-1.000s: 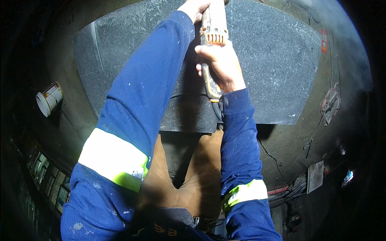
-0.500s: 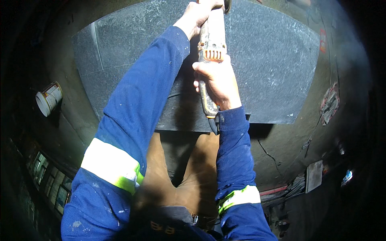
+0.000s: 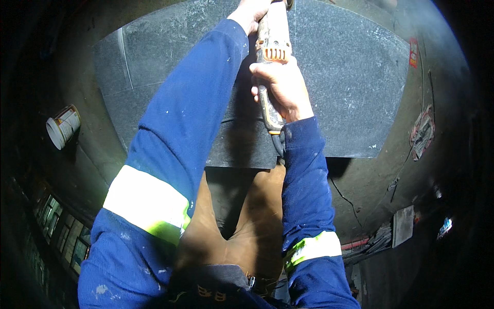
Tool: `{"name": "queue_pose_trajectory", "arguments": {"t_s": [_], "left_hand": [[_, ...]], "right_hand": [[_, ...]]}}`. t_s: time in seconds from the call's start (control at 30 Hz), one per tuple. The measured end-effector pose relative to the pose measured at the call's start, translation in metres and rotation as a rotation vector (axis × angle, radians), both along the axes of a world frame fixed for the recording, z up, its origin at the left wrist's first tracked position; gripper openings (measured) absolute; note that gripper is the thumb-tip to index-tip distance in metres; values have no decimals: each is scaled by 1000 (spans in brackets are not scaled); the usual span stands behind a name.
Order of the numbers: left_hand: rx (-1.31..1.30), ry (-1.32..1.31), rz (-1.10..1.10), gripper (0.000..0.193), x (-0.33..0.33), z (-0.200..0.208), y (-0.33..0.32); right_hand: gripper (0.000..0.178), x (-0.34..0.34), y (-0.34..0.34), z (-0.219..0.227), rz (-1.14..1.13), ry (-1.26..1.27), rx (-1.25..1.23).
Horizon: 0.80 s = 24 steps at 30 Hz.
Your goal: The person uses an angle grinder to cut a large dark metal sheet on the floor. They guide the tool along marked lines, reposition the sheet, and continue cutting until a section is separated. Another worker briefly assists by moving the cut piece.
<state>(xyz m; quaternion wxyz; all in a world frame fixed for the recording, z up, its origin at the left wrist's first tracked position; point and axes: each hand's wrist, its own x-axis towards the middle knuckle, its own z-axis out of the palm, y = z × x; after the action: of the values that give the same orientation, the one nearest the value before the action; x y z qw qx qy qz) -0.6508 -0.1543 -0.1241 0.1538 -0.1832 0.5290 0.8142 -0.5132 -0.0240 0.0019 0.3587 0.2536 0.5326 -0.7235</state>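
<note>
My right hand (image 3: 288, 87) is wrapped round the rear handle of a long angle grinder (image 3: 275, 31) with a whitish, dusty body and orange vents. Near the tool's front end, at the top edge of the picture, my left hand (image 3: 252, 11) is closed on it, its fingers partly cut off from view. The grinder's head and disc lie mostly beyond the frame. Both hands are over a large dark grey slab (image 3: 350, 87) with whitish dust and scuffs. A dark cord (image 3: 278, 143) runs from the handle back toward the slab's near edge.
A white bucket (image 3: 63, 127) lies tipped on the floor at left. On the right are a crumpled bag (image 3: 423, 133), a thin cable (image 3: 346, 200) and a grey board (image 3: 403, 226). Hazy dust hangs at upper right. My legs (image 3: 260, 206) are close to the slab's near edge.
Both hands and the grinder have shifted a little farther away and slightly to the right. My grip on the tool looks the same.
</note>
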Motion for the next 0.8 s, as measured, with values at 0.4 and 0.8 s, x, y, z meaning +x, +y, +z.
{"name": "queue_pose_trajectory", "arguments": {"t_s": [0.4, 0.8], "left_hand": [[38, -6, 36, 39, 38, 24, 16], [16, -73, -67, 35, 1, -8, -3]], "right_hand": [[32, 39, 3, 7, -105, 3, -40], [35, 1, -3, 4, -57, 14, 20]]}}
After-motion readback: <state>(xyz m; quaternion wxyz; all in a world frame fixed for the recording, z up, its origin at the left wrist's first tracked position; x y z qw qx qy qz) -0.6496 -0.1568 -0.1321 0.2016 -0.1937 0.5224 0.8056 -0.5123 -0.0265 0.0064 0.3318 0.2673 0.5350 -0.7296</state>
